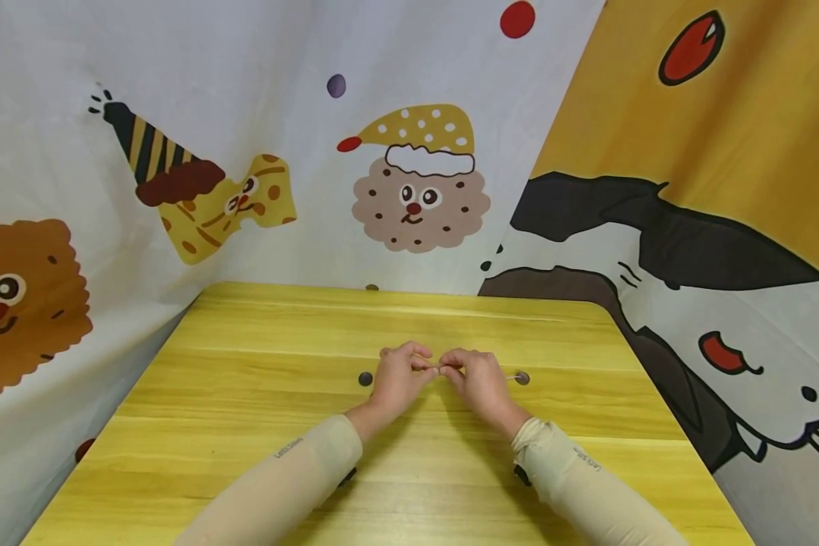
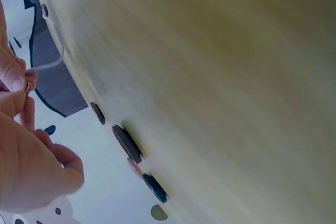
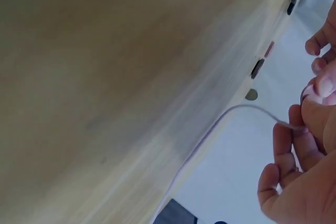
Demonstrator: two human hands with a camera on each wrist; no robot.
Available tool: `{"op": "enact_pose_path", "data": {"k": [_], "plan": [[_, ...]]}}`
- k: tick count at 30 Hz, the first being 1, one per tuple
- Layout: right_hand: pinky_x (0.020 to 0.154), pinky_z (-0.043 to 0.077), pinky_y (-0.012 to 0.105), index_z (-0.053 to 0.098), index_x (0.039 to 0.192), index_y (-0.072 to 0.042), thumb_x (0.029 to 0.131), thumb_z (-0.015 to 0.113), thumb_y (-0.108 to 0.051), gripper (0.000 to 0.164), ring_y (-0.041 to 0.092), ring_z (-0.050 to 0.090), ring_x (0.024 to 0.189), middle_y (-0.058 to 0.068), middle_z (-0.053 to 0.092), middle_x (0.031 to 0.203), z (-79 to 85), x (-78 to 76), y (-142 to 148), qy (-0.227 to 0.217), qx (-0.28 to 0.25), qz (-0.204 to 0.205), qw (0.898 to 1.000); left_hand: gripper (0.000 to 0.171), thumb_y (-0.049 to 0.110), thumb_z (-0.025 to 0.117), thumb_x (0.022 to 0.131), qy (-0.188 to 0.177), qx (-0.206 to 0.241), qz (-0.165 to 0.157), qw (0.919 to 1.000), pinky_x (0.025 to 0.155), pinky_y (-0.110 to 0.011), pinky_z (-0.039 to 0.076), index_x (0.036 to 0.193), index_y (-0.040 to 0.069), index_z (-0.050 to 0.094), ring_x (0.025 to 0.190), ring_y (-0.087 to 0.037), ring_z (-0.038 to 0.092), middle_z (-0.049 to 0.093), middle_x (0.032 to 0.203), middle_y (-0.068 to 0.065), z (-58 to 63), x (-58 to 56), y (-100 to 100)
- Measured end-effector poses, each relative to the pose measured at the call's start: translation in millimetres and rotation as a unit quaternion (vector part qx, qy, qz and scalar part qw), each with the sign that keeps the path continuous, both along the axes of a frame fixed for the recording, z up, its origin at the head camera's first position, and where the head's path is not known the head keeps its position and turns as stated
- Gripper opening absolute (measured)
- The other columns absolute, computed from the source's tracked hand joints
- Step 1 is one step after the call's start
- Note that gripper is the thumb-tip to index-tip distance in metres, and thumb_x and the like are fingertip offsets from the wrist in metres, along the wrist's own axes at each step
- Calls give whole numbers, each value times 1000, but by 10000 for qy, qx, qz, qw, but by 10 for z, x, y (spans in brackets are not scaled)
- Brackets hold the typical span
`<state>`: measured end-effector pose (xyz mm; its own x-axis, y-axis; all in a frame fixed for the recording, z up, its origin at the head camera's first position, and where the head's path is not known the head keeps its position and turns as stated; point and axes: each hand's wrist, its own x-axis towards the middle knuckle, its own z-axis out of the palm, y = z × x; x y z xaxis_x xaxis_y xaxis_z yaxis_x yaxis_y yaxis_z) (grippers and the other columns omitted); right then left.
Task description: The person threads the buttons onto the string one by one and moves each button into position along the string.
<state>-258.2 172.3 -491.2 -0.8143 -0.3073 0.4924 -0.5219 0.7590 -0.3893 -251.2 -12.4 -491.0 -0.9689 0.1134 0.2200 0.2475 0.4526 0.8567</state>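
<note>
A thin pale string (image 3: 210, 127) runs from the fingers of my right hand (image 1: 479, 381). Its far end reaches a dark round disc (image 1: 522, 378) on the table, right of that hand. With thumb and fingers, my right hand pinches the string. Close against it, the fingertips of my left hand (image 1: 401, 378) pinch a small loop of string at the meeting point, seen in the right wrist view. Another dark round disc (image 1: 365, 378) lies just left of my left hand. Several discs, one of them a larger black disc (image 2: 126, 144), show in the left wrist view.
The hands are above a yellow wood-grain table (image 1: 259, 394). A small reddish disc (image 3: 269, 49) lies among the dark ones. Behind the table hangs a white cloth (image 1: 280, 61) with cartoon prints, with a yellow section (image 1: 628, 136) at the right.
</note>
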Motion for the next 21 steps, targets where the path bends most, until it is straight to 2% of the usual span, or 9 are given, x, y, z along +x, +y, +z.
{"op": "enact_pose_path", "data": {"k": [1, 3, 5, 7, 8, 10, 11, 14, 21], "plan": [[74, 63, 33, 81, 96, -14, 92, 85, -11, 6, 15, 77, 80, 0, 82, 91, 12, -8, 19, -45, -16, 140, 9999, 25, 19, 84, 95, -25, 16, -98, 9999, 123, -61, 36, 116, 9, 74, 99, -26, 77, 84, 95, -3, 1, -2, -5], [72, 63, 30, 80, 94, -14, 92, 84, -10, 6, 14, 77, 81, -1, 82, 91, 26, -21, 54, -86, -54, 404, 9991, 26, 20, 80, 98, -169, 130, -315, 9993, 127, -66, 28, 121, 9, 73, 100, -25, 79, 84, 97, -4, 14, -7, -25], [73, 63, 30, 80, 94, -15, 91, 83, -10, 7, 13, 78, 83, -2, 82, 92, 36, -32, 86, -70, -80, 625, 9980, 29, 21, 75, 102, -468, 408, -540, 9966, 123, -65, 36, 127, 8, 71, 102, -25, 80, 84, 100, -5, 23, -21, -46], [74, 62, 31, 80, 93, -17, 91, 83, -13, 6, 12, 77, 83, -4, 82, 92, 40, -40, 101, 13, -97, 791, 9968, 31, 21, 73, 104, -825, 692, -668, 9919, 112, -58, 51, 131, 8, 70, 103, -23, 80, 84, 103, -6, 34, -40, -64], [75, 62, 32, 80, 93, -18, 91, 83, -13, 5, 11, 77, 84, -5, 82, 92, 39, -44, 105, 57, -96, 852, 9963, 33, 21, 73, 103, -988, 811, -698, 9893, 111, -55, 52, 133, 8, 69, 103, -22, 80, 84, 104, -6, 39, -48, -72], [77, 62, 33, 80, 94, -19, 92, 83, -15, 5, 10, 76, 84, -5, 82, 92, 42, -45, 112, 97, -81, 921, 9957, 35, 20, 76, 101, -1268, 1011, -703, 9842, 93, -43, 62, 134, 10, 69, 100, -20, 80, 83, 107, -6, 41, -67, -76], [78, 62, 33, 80, 94, -19, 92, 83, -16, 4, 10, 76, 84, -6, 82, 92, 43, -45, 113, 104, -80, 948, 9954, 36, 20, 78, 100, -1360, 1068, -685, 9825, 91, -40, 62, 133, 11, 69, 99, -19, 79, 83, 108, -6, 43, -76, -75], [78, 62, 34, 80, 95, -18, 92, 83, -16, 4, 10, 76, 85, -6, 82, 93, 37, -41, 113, 146, -92, 1043, 9944, 37, 18, 80, 98, -1620, 1266, -614, 9767, 90, -38, 62, 133, 12, 69, 97, -18, 78, 82, 109, -6, 46, -92, -72], [81, 62, 37, 80, 94, -20, 91, 84, -17, 6, 9, 75, 84, -8, 81, 92, 17, -29, 109, 279, -90, 1087, 9936, 42, 16, 80, 98, -1962, 1415, -588, 9685, 98, -48, 60, 136, 7, 66, 100, -23, 77, 80, 112, -9, 90, -72, -81]]}}
